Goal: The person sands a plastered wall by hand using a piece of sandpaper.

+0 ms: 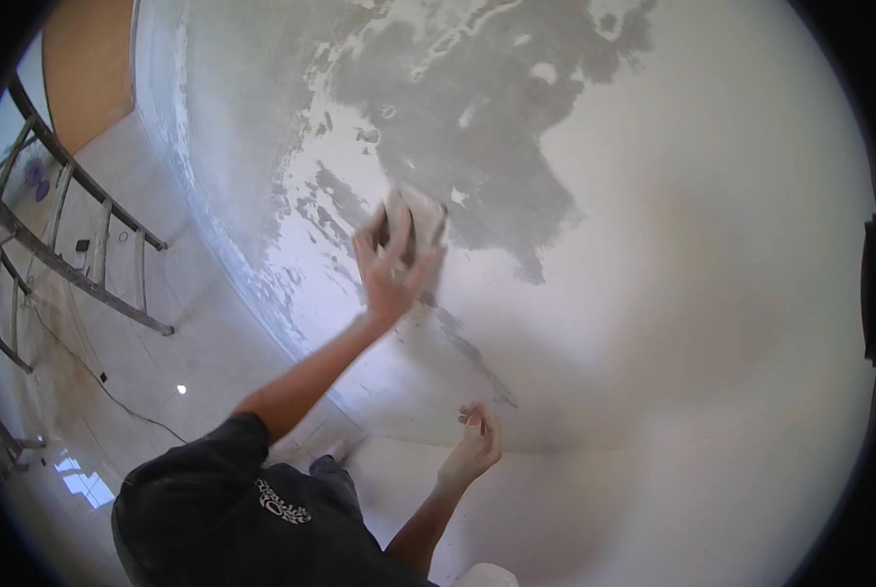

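My left hand (390, 275) grips a pale, flat-faced block (424, 213), likely a sanding block, against the wall (672, 242). Both are blurred. Around the block the wall is part smooth white and part bare grey patch (474, 147), with flaky white edges on its left side. Lower down, my right hand (476, 439) is held near the wall with its fingers curled. Whether anything small sits in those fingers cannot be made out. A thin grey streak (474, 356) runs down the wall between the two hands.
A metal ladder (85, 275) stands on the tiled floor (210, 345) at left. A cable (126, 411) trails across the tiles. An orange-brown panel (89, 70) is at upper left. One foot (337, 449) shows near the wall's base. A dark object (873, 290) juts in at far right.
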`<state>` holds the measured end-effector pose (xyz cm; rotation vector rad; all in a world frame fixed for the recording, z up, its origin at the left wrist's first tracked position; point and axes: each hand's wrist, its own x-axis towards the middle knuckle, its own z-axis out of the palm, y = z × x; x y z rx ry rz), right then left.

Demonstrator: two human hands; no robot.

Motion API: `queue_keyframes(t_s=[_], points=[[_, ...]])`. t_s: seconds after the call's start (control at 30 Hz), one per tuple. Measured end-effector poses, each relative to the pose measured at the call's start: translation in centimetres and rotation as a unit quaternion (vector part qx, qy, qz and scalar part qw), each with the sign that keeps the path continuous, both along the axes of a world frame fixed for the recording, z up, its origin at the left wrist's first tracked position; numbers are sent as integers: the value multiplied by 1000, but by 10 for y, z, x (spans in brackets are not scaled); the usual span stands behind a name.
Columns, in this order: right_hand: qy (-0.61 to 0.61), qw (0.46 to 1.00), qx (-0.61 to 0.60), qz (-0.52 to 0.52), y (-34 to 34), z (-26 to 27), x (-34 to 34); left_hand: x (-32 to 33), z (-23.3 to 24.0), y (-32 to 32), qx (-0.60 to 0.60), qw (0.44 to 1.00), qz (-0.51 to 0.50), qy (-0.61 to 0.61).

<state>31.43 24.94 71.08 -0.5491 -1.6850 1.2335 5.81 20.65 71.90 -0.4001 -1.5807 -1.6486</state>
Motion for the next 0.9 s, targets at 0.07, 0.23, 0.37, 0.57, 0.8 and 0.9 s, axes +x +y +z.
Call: queue_keyframes(t_s=[0.07, 0.23, 0.37, 0.57, 0.8, 0.9], points=[[-15, 1000, -9, 4, -2, -4, -3, -53, 18, -21, 23, 999, 44, -20], [-34, 998, 15, 58, 16, 5, -15, -105, 30, -53, 145, 980, 68, -118], [40, 991, 49, 121, 43, 30, -35, -24, -9, -18, 20, 995, 77, -54], [201, 922, 247, 218, 53, 71, -88, -86, 35, -54, 92, 992, 64, -61], [249, 838, 381, 302, 55, 130, -124, -98, 8, -61, 47, 993, 101, -33], [259, 836, 371, 311, 60, 130, -122, -32, -20, -35, 0, 994, 103, -38]])
